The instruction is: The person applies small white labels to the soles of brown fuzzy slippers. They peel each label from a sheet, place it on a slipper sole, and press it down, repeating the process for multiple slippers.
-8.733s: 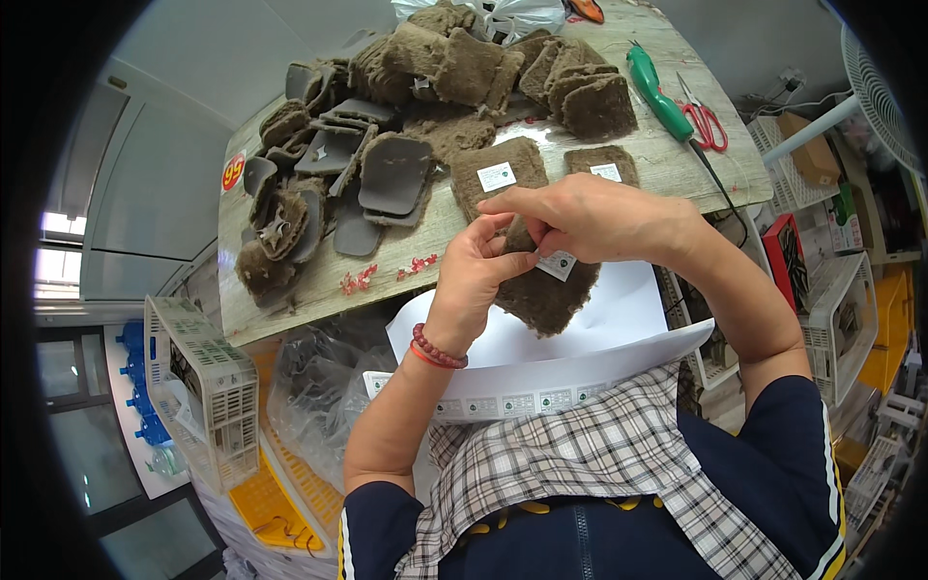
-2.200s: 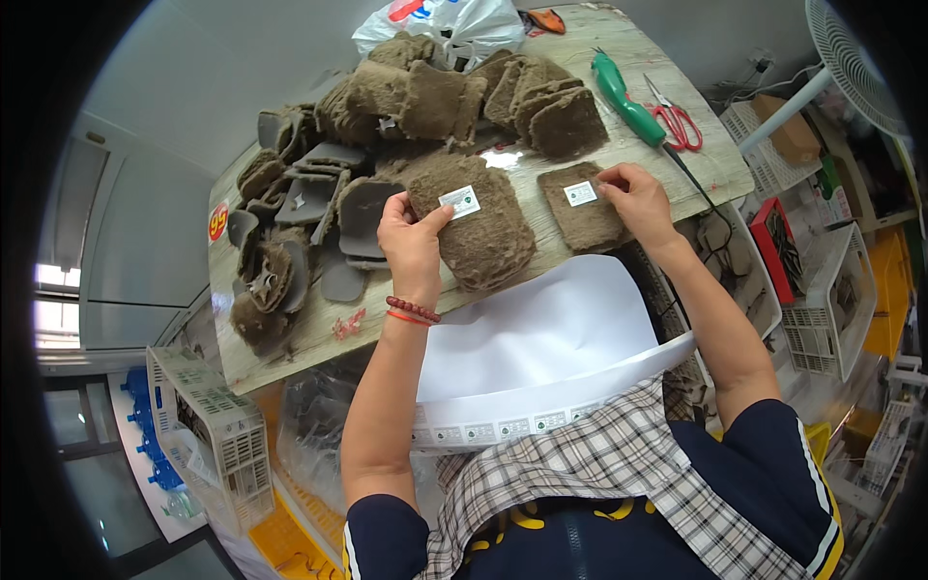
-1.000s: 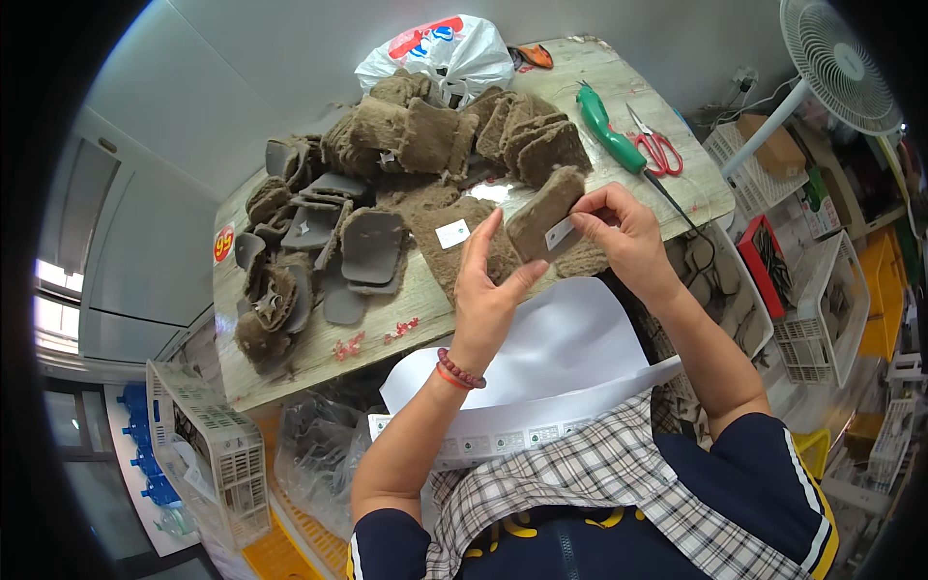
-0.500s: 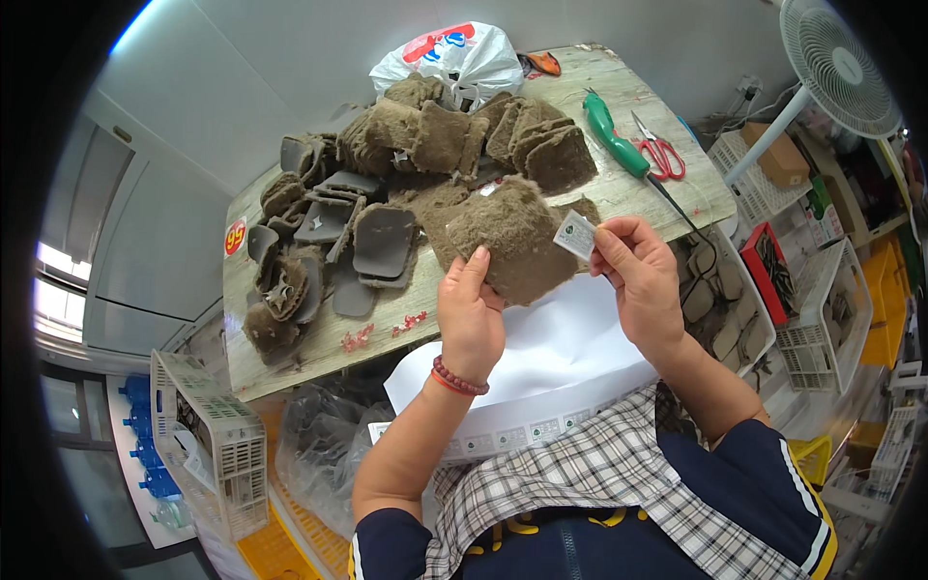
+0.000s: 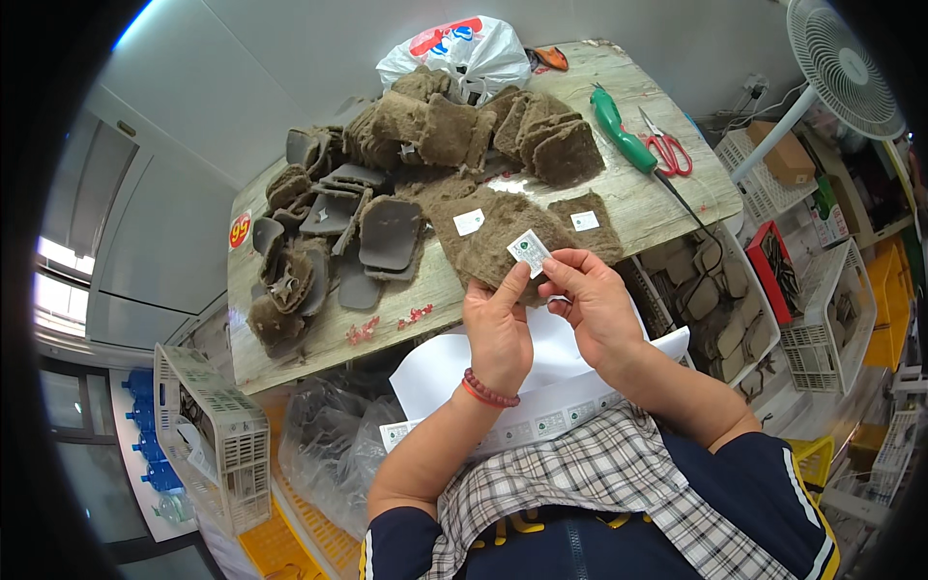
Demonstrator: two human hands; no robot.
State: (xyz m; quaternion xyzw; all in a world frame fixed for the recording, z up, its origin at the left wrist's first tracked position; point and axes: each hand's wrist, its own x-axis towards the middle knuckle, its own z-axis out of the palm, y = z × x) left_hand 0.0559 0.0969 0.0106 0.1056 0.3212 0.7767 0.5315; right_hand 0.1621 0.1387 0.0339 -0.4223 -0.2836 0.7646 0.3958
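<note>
My right hand (image 5: 599,300) is closed, pinching a small white label (image 5: 528,253) with a green mark between thumb and fingers. My left hand (image 5: 498,338) is closed on the near edge of a fuzzy brown pad (image 5: 503,217), its thumb at the label's lower corner. The label sits over the pad; whether it touches cannot be seen. A second label (image 5: 469,222) lies flat on brown fuzz at the left, and another is on a separate brown pad (image 5: 604,242) at the right. A white label sheet (image 5: 449,367) with printed rows spreads across my lap.
On the table (image 5: 667,87) lie piled brown pads (image 5: 449,130), grey-faced pads (image 5: 390,234), a green corded tool (image 5: 623,135) and red-handled scissors (image 5: 669,155). A white plastic bag (image 5: 503,53) stands behind. Crates flank the table; a fan (image 5: 841,63) stands at right.
My right hand has brought the label leftward over the pad, close to my left thumb. The pad has come down from its raised tilt, uncovering labels on the brown fuzz around it.
</note>
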